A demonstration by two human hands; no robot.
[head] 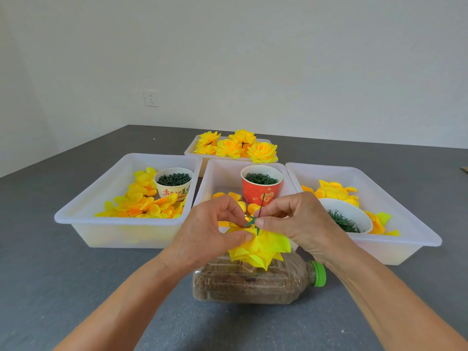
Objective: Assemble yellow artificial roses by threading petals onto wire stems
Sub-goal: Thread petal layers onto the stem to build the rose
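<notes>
Left hand (215, 231) pinching crinkled yellow fabric petals (260, 249) above a lying grit-filled plastic bottle (253, 282), right hand (291, 221) pinching a thin dark wire stem (262, 202), seemingly threading a spiky green calyx (252, 221).

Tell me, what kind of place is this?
Probably a plain room used as a small craft workbench. A grey table holds white trays of loose yellow petals, cups of green parts, and a far tray of finished roses, before a bare wall.
</notes>
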